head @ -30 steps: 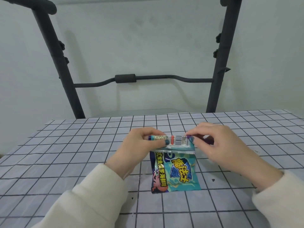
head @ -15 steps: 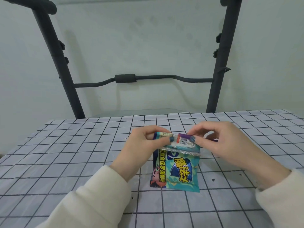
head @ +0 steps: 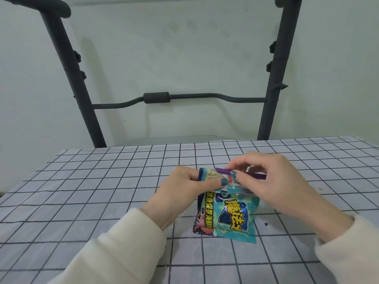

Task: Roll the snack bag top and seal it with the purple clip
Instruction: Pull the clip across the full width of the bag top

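A teal snack bag [head: 229,218] with yellow characters stands tilted on the checked table, its top rolled down into a narrow band. My left hand [head: 184,187] pinches the left end of that rolled band between thumb and fingers. My right hand [head: 272,181] holds the thin purple clip [head: 223,171], which lies along the top of the roll, its right end sticking out past my fingers. My right thumb presses on the roll beside my left thumb. Whether the clip has closed over the roll is hidden by my fingers.
The table [head: 102,191] wears a grey cloth with a black grid. Behind its far edge stands a dark metal frame [head: 82,95] with two slanted posts and a crossbar, in front of a pale wall.
The purple clip has slid leftward along the rolled top and shows more. The bag has lifted and tilted slightly. Both hands have kept their pinch on the roll.
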